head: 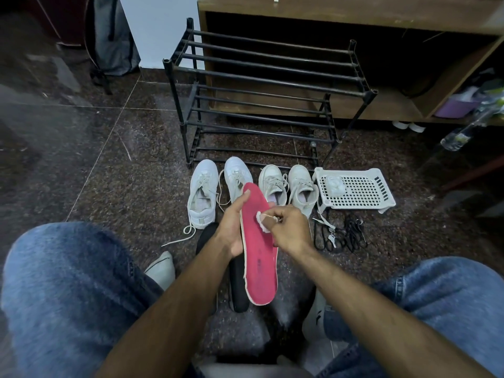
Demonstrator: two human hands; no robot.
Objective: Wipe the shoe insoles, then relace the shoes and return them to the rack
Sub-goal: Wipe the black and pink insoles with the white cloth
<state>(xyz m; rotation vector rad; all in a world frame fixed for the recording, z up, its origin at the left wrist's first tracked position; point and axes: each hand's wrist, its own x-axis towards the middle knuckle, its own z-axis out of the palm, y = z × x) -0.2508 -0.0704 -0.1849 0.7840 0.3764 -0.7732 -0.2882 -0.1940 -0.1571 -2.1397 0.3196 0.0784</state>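
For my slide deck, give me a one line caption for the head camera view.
Left hand holds a pink insole while right hand wipes it with a white pad.

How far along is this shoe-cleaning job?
Early. The left hand holds a pink insole while the right hand presses a white wipe on it. A black insole lies below. Four white shoes sit before the bare rack, laces loose: relacing and racking remain.

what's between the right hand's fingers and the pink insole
A small white wipe, pinched by the right hand and pressed against the pink insole, as the head view shows.
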